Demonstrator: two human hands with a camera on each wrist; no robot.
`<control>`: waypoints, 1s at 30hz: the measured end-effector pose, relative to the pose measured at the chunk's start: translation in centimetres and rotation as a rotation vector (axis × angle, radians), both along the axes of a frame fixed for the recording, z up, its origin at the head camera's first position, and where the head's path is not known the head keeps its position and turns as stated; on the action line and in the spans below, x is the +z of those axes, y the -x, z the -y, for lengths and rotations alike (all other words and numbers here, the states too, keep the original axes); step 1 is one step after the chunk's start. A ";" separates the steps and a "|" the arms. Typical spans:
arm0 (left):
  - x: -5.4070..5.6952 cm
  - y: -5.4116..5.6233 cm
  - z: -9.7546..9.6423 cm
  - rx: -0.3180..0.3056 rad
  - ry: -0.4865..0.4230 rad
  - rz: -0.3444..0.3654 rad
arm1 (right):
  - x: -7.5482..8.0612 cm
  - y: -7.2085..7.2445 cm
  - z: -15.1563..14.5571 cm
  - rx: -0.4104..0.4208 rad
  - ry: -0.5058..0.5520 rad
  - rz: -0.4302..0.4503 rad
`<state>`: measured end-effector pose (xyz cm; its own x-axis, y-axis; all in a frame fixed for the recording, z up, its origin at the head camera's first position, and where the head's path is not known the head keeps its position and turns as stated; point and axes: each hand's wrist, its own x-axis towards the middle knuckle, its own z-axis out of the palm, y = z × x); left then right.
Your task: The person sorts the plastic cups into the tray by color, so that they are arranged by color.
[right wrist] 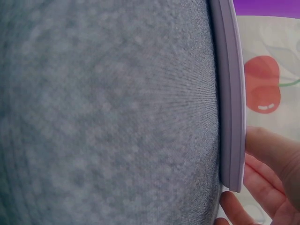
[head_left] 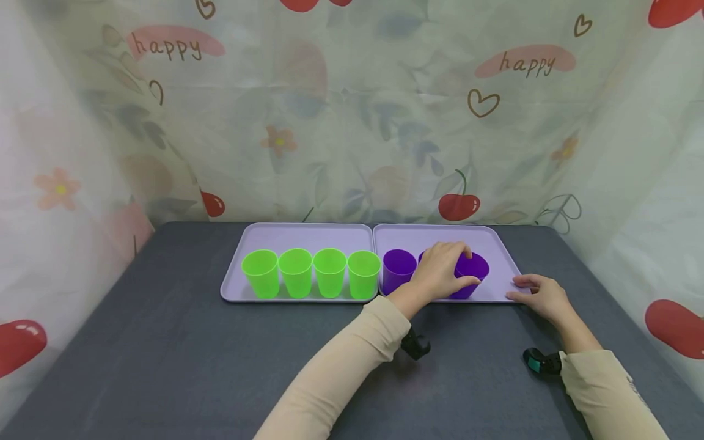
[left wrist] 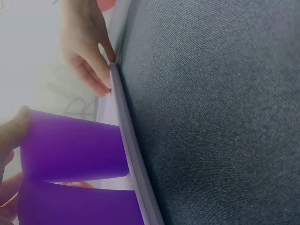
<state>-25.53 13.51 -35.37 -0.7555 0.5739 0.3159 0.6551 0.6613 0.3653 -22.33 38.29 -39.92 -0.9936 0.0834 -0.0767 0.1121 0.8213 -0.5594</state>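
Observation:
In the head view my left hand [head_left: 442,269] reaches over the right-hand lilac tray [head_left: 429,231] and grips the rightmost purple cup [head_left: 474,266] near its rim. The left wrist view shows the thumb [left wrist: 18,124] at the rim of that upright cup [left wrist: 75,145], with another purple cup [left wrist: 75,206] close beside it. A purple cup [head_left: 398,273] stands at this tray's left end; one between is mostly hidden behind my hand. My right hand [head_left: 544,296] holds the tray's front right corner, its thumb [right wrist: 272,145] against the rim [right wrist: 232,108].
A second lilac tray [head_left: 308,231] adjoins on the left, bearing a row of several green cups [head_left: 296,274]. Both trays lie on a dark grey cloth-covered table [head_left: 192,360]. A patterned curtain [head_left: 352,122] hangs behind and at both sides.

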 end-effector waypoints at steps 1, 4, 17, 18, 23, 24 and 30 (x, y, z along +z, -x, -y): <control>-0.1 0.0 0.0 0.006 0.015 -0.005 | 0.0 0.0 0.0 -0.001 0.001 0.001; -0.2 0.1 -0.2 0.026 0.060 -0.008 | 0.0 0.0 0.1 -0.001 0.001 -0.001; 0.2 0.2 0.1 0.045 0.138 -0.005 | 0.0 0.2 0.2 0.014 -0.003 -0.008; 0.4 0.2 0.4 0.036 0.126 -0.011 | 0.0 0.3 0.2 0.015 -0.004 -0.007; 1.4 0.1 2.1 -0.042 0.011 -0.003 | 0.2 0.4 0.2 0.024 -0.005 -0.013; 1.5 0.0 2.5 -0.065 -0.026 0.013 | 0.2 0.4 0.2 0.026 -0.006 -0.016; 1.7 -1.3 5.2 -0.205 -0.165 0.092 | 0.3 0.5 0.1 0.033 -0.009 -0.014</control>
